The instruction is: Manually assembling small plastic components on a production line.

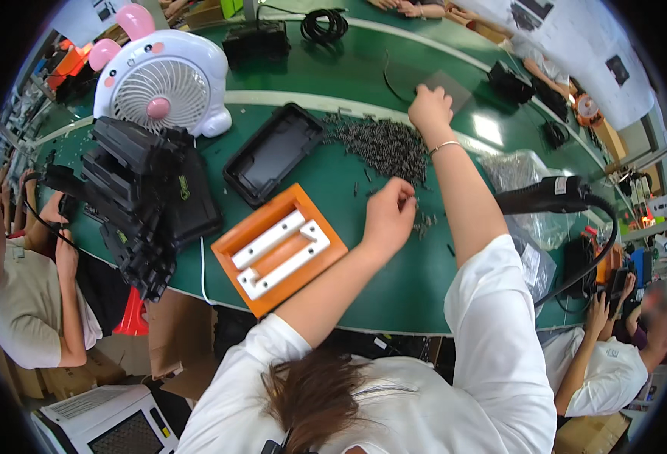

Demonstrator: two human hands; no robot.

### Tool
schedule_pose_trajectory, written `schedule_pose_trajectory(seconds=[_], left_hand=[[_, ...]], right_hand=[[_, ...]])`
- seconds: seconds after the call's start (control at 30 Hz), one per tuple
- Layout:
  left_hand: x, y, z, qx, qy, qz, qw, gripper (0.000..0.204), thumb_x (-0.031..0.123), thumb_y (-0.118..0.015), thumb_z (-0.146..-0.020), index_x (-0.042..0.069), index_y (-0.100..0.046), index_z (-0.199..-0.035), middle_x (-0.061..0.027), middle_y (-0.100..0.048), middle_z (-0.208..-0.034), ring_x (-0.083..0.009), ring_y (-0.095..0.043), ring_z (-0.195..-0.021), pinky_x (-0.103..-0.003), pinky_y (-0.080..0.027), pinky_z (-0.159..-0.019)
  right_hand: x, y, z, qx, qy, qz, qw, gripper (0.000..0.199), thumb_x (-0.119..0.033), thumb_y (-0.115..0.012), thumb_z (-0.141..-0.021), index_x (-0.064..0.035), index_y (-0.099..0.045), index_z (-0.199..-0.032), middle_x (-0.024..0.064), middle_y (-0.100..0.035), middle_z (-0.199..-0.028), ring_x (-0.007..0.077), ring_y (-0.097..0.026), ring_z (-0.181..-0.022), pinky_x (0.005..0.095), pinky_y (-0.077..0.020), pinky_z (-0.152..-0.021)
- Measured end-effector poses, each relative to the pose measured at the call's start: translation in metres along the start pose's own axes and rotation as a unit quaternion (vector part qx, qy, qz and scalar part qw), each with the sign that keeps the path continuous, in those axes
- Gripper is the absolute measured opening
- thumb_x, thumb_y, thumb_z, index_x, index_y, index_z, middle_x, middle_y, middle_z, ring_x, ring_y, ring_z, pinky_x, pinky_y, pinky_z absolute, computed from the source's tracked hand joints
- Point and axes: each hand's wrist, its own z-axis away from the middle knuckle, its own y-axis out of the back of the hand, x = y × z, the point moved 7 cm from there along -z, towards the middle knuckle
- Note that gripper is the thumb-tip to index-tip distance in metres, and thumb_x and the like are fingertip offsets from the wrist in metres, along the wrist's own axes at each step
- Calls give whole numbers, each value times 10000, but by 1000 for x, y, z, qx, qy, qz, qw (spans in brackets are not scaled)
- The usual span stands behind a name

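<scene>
My left hand point(391, 216) is over the green table with its fingers curled together; whatever is in them is too small to make out. Just beyond it spreads a pile of small black screw-like parts point(382, 144), with a few strays around the fingers. My right hand point(432, 110) stretches past the pile to the far side, its fingers curled beside a greyish flat piece point(454, 87) and a thin black cable point(386, 72); what it grips is hidden. Left of my left hand sits an orange fixture point(231, 244) with white blocks. An open black plastic housing point(269, 155) lies behind it.
A white rabbit-eared fan point(159, 83) and stacked black housings point(133, 181) stand on the left. A black corded power tool point(545, 195) juts in from the right, above clear plastic bags point(526, 227). Black devices and a coiled cable point(323, 26) lie farther back. People sit on both sides.
</scene>
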Motion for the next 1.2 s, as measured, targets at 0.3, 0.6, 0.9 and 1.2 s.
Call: schedule_pose_trajectory(seconds=[0.3,0.6,0.9,1.2], left_hand=[[12,-5,6,-49,59,29,997,91,17,-568,-774,1,-515,-846,-65,-570,-734,-126,-545,-630,-248,-455,-585],[18,-7,9,-73,70,46,994,103,15,-574,-770,3,-522,-858,-62,-572,-755,-116,-546,-645,-236,-457,-594],[28,4,1,-36,23,61,997,101,16,-573,-773,6,-521,-859,-47,-570,-759,-99,-537,-679,-219,-445,-629],[28,5,-1,-37,-3,11,999,108,10,-564,-779,11,-521,-879,-47,-563,-773,-101,-543,-712,-225,-446,-642]], right_hand=[[29,-42,-45,-71,46,86,993,201,-188,-448,-840,-80,-560,-967,160,-515,-1072,338,-485,-1017,482,-403,-811],[15,94,-87,55,68,-287,954,334,-279,-406,-898,-4,-552,-775,117,-617,-668,215,-617,-610,320,-469,-552],[-56,188,-24,-116,217,-651,718,268,-278,-409,-922,-39,-524,-885,59,-595,-724,138,-590,-657,211,-440,-563],[-95,221,41,-184,360,-745,531,251,-265,-320,-944,-69,-406,-814,-56,-317,-474,42,-268,-381,183,-197,-394]])
